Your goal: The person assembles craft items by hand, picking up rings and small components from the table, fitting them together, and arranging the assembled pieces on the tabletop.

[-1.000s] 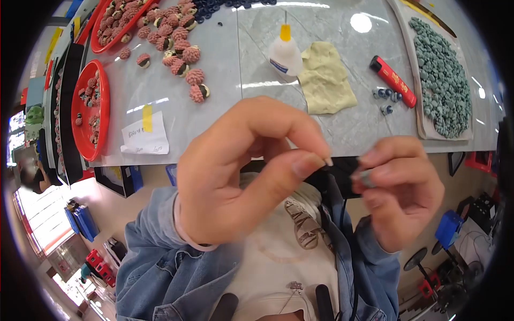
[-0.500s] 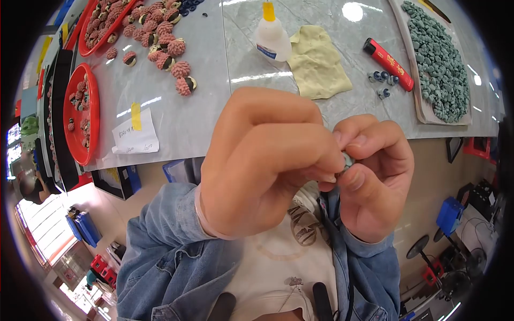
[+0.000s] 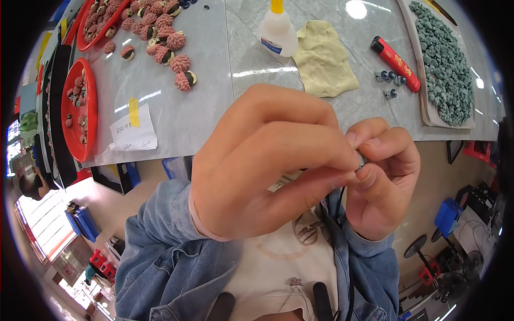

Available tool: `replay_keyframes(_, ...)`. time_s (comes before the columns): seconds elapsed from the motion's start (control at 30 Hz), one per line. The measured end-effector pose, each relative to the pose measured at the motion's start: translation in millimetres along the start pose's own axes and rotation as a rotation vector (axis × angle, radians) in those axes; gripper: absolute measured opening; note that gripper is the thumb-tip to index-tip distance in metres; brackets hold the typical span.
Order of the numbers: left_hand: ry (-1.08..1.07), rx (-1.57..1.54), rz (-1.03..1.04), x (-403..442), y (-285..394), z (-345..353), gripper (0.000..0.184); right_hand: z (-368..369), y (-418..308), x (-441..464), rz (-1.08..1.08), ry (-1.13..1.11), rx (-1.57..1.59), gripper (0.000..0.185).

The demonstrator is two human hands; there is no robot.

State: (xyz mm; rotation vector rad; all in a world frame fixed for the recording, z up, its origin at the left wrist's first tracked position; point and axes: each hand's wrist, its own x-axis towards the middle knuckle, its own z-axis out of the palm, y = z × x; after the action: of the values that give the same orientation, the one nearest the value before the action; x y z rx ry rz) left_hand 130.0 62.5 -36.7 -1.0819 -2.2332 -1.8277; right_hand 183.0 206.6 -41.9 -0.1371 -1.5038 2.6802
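Observation:
My left hand [image 3: 273, 166] is closed in a pinch, its thumb and index fingertips meeting at the fingers of the other hand; what they hold is hidden. Between the fingertips of my right hand [image 3: 383, 174] sits a small grey-green piece [image 3: 361, 159], partly covered. Both hands touch in front of the chest, near the table's front edge. Beyond them lie a pale yellow cloth [image 3: 325, 61], a white glue bottle [image 3: 278, 35] with a yellow cap, a red tube [image 3: 396, 64] and several small dark blue pieces [image 3: 390, 78].
On the right stands a tray of grey-green pieces [image 3: 441, 69]. Pink shell-shaped pieces [image 3: 179, 63] lie at the back left, beside a red tray [image 3: 68, 144] and another red tray. A white paper [image 3: 140, 134] with yellow tape lies near the front edge.
My two hands have come together from apart, fingertips now touching around the small piece. Over the last half second they shifted slightly right. The camera view has also moved a little.

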Motion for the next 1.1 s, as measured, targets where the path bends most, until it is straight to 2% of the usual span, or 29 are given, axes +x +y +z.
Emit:
replay_keyframes(0.57, -0.018, 0.103, 0.019, -1.3, -1.0, -2.6, 0.022, -0.9, 3.6, 0.5, 0.019, 0.022, 0.029, 0.023)
replay_keyframes(0.7, -0.022, 0.14, -0.004, -1.5, 2.8, -3.4, 0.021, 0.2, -0.9, 1.7, 0.184, 0.007, 0.159, 0.023)
replay_keyframes(0.8, 0.02, 0.134, -0.042, -3.2, 9.1, -3.6, 0.021, 4.0, 2.9, 2.1, -0.007, 0.007, 0.017, 0.023)
replay_keyframes(0.97, -0.032, 0.18, -0.02, 0.8, 4.0, -6.6, 0.021, 1.5, 3.4, 2.7, 0.035, 0.029, 0.009, 0.022)
replay_keyframes(1.1, -0.154, 0.161, 0.018, 3.1, -1.1, -10.5, 0.022, -10.1, 2.7, 4.6, 0.031, -0.016, -0.021, 0.023)
